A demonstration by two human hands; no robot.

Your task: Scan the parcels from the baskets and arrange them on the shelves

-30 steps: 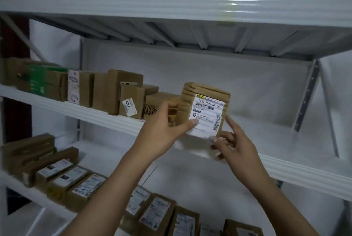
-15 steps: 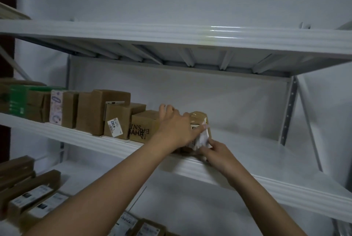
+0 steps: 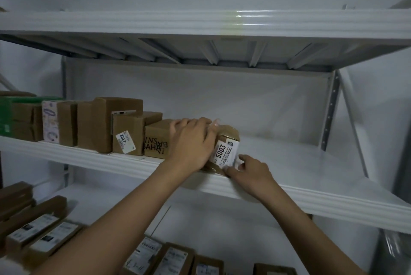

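A small brown parcel (image 3: 229, 137) with a white label reading 5003 stands on the white middle shelf (image 3: 311, 199), at the right end of a row of boxes. My left hand (image 3: 191, 143) grips its left side and top, covering much of it. My right hand (image 3: 249, 170) pinches the lower right corner of its label at the shelf's front edge. Just left of the parcel sits a brown box (image 3: 155, 139) with printed letters.
More brown boxes (image 3: 100, 123) line the middle shelf to the left, one labelled 4302 (image 3: 126, 141). The right part of this shelf is bare. Labelled parcels (image 3: 44, 232) lie on the lower shelf. An upper shelf (image 3: 200, 23) runs overhead.
The parcel went from held up in front of the shelf to standing on it beside the lettered box. Both hands followed it in, and its 5003 label now faces me.
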